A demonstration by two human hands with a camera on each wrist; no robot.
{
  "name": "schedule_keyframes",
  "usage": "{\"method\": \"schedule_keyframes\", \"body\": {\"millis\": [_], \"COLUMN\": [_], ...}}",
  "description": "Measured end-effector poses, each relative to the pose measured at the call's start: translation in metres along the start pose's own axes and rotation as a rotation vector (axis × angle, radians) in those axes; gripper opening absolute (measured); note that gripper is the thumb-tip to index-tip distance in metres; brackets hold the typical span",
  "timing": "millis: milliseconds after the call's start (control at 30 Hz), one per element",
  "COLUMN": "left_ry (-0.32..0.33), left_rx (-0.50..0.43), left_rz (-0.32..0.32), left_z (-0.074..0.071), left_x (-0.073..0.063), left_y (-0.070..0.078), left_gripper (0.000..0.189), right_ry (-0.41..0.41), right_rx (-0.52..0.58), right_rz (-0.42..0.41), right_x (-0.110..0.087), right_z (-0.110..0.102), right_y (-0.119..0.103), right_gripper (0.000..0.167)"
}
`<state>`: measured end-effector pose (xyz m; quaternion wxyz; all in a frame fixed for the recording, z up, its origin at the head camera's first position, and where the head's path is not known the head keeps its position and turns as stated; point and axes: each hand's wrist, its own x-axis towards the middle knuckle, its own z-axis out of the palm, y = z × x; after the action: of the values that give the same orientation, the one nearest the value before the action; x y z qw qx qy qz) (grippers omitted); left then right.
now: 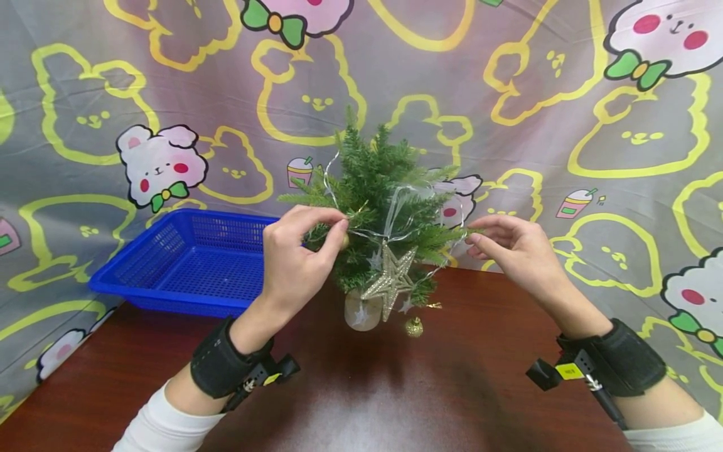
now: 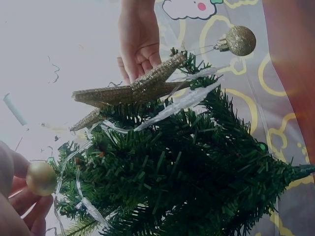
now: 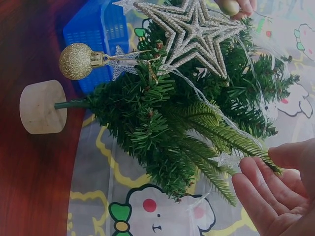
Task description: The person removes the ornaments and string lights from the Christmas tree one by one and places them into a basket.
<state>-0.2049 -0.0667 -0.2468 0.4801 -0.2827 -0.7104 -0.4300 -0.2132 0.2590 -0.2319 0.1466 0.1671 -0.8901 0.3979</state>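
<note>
A small artificial Christmas tree (image 1: 367,166) stands on the table in a pale round base (image 3: 43,107). At its left side my left hand (image 1: 296,251) pinches a small gold bauble (image 2: 41,178), its gold string up by the branches. On the other side my right hand (image 1: 522,251) holds the tip of a light green branch (image 3: 246,142) between thumb and fingers. A glittery gold star (image 1: 390,279) hangs on the tree's front. Below it dangles a glittery gold bauble (image 3: 76,61). A clear light string (image 3: 204,98) with small star lights winds through the branches.
A blue plastic basket (image 1: 186,301) sits on the table left of the tree, behind my left hand. The brown wooden table (image 1: 361,402) reaches back to a grey cartoon-print cloth (image 1: 226,94) hanging close behind the tree.
</note>
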Motion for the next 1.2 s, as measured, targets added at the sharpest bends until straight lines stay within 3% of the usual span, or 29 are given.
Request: {"method": "schedule_keyframes", "body": {"millis": [367, 767, 1000, 1200], "left_ry": [-0.016, -0.007, 0.043, 0.106], "left_rx": [-0.107, -0.287, -0.361, -0.348], "left_rz": [0.017, -0.101, -0.134, -0.141], "left_z": [-0.003, -0.014, -0.026, -0.044], "left_x": [-0.001, 0.000, -0.001, 0.000], "left_y": [0.003, 0.008, 0.005, -0.004], "left_gripper": [0.007, 0.006, 0.007, 0.011], "right_ry": [0.000, 0.002, 0.005, 0.007], "right_rx": [0.011, 0.033, 0.029, 0.051], "right_rz": [0.000, -0.004, 0.001, -0.017], "right_x": [0.000, -0.001, -0.001, 0.001], "right_z": [0.002, 0.002, 0.003, 0.004], "right_y": [0.001, 0.003, 0.003, 0.003], "right_gripper": [0.027, 0.027, 0.026, 0.025]}}
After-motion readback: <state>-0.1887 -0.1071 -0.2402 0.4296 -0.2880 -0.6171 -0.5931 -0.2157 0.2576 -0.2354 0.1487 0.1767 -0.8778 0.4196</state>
